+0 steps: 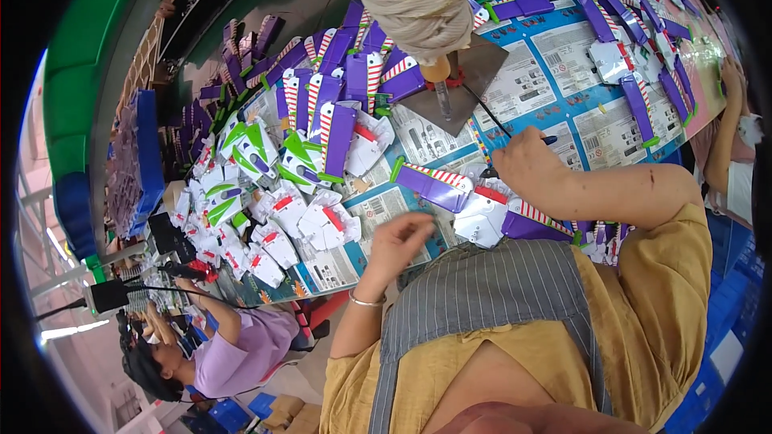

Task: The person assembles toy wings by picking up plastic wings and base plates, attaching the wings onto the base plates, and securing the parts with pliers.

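A toy wing pack (481, 217), with a white and red middle, lies on the table against my apron. Its purple wing (434, 187) with a red-striped edge and green tip reaches left; another spreads right. My right hand (531, 167) is closed above the pack's far edge, gripping a slim dark tool with a blue end (550, 140). Most of the tool is hidden by the fingers. My left hand (400, 243) hovers left of the pack, fingers curled together; whether anything is in them does not show.
Left lie piled white and green toy shells (249, 149) and white and red pieces (326, 221). Purple wings (342, 133) stand behind. A cloth-wrapped post (422, 20) on a metal base stands ahead, with a black cord nearby. Finished-looking packs (613, 60) lie right. Other people sit either side.
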A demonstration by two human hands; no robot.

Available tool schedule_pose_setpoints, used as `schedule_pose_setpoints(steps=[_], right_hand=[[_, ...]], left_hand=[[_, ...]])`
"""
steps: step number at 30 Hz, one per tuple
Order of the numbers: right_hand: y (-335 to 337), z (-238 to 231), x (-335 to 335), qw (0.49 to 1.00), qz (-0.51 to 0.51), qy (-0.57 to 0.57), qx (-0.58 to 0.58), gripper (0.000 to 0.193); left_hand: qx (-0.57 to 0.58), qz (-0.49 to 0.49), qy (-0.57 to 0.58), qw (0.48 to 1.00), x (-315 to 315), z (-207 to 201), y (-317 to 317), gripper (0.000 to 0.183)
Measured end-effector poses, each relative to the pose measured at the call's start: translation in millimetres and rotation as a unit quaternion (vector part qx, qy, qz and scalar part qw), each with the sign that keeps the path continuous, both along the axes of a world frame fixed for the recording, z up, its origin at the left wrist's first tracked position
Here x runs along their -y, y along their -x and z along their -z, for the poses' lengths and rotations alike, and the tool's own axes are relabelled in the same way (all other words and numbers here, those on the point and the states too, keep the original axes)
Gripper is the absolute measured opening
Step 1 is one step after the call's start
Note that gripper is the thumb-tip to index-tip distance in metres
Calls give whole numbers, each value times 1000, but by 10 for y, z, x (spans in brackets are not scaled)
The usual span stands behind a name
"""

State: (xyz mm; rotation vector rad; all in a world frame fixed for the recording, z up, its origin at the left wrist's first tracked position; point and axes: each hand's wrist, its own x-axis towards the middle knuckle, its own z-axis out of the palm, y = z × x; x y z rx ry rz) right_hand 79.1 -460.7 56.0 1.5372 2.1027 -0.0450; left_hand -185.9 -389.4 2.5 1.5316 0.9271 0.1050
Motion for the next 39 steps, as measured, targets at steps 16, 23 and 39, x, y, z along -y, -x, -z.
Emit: schedule_pose_setpoints(steps=[16, 23, 39], right_hand=[[9, 290, 665, 829, 307, -102, -456, 31], [-973, -66, 1000, 719, 408, -285, -485, 19], [-2011, 53, 457, 737, 382, -538, -145, 28]], left_hand=[[-149, -29, -701, 697, -645, 19, -378, 42], [-226, 34, -662, 714, -603, -167, -369, 63], [49, -155, -525, 836, -401, -329, -143, 52]])
